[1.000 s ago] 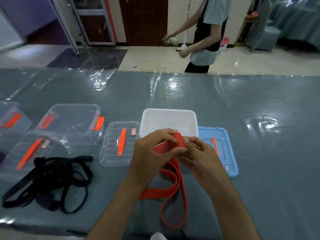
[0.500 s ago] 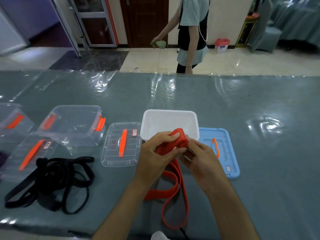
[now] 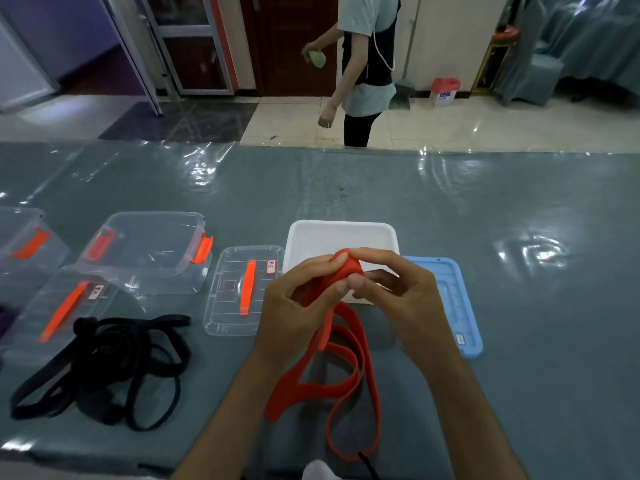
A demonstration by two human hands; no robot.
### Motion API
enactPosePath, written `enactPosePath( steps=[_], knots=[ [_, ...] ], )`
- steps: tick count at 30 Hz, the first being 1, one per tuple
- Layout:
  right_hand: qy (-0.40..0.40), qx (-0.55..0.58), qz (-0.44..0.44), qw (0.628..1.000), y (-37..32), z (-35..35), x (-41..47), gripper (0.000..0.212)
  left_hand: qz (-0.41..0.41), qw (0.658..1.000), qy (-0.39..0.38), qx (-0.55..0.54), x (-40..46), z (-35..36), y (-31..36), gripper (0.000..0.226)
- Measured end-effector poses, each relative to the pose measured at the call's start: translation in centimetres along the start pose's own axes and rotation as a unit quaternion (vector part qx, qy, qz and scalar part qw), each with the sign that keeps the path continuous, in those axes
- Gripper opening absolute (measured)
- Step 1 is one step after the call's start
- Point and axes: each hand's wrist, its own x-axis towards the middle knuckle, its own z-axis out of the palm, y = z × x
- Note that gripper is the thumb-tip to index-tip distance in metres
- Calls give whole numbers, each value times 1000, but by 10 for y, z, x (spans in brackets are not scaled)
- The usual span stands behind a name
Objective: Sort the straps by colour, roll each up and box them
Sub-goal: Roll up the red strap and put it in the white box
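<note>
While both hands work over the grey-blue table (image 3: 485, 209), lots of other things lie around them; a white box (image 3: 341, 235) sits open just behind the hands, and the hands hide its near edge; a blue lid (image 3: 460, 306) lies flat just to the right of the white box, and the right hand covers part of it; a clear lid (image 3: 239, 289) with an orange handle lies just to the left of the white box; further left stands a clear box (image 3: 145, 251) with orange clips, and another clear lid (image 3: 65, 306) lies near it; one more clear box (image 3: 24, 244) peeks in at the left edge; a messy pile of black straps (image 3: 104, 365) lies on the table at the left, well apart from the hands; behind the table a person (image 3: 367, 64) stands on the shiny floor and holds something pale green; a shiny clear sheet covers the table.

The red strap (image 3: 332, 362) is in front of the white box; its top end is wound into a small roll, and the left hand (image 3: 294, 313) and the right hand (image 3: 394, 299) both pinch that roll with fingers and thumbs; the rest of the strap hangs down from the roll and lies in long loose loops on the table between the two arms, reaching to the near edge.
</note>
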Motion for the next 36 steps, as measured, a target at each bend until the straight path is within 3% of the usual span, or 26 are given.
enactPosePath(
  steps=[5, 10, 14, 20, 24, 28, 32, 36],
  knots=[
    [-8, 46, -1, 999, -5, -1, 0, 35, 14, 999, -39, 28, -3, -2, 0, 35],
    [13, 120, -3, 993, 2, 6, -4, 40, -30, 998, -57, -13, -7, 0, 8, 43],
    [4, 172, 31, 985, 4, 10, -7, 42, -37, 998, -22, -34, -7, 1, 8, 37],
    [52, 133, 42, 989, 10, 8, -6, 44, -35, 992, 92, -76, -15, 8, 4, 30],
    [40, 172, 28, 984, 12, 10, -12, 39, -26, 991, 87, -94, -14, 9, 3, 20],
    [47, 65, 5, 997, 7, 7, -11, 30, -38, 992, 97, -74, -15, 6, 6, 17],
    [-28, 50, 3, 998, 7, 6, -13, 45, -58, 992, 80, -75, -14, 1, 8, 19],
    [26, 33, -47, 998, 8, 6, -11, 37, -62, 993, 75, -69, -17, -1, 7, 23]
  ],
)
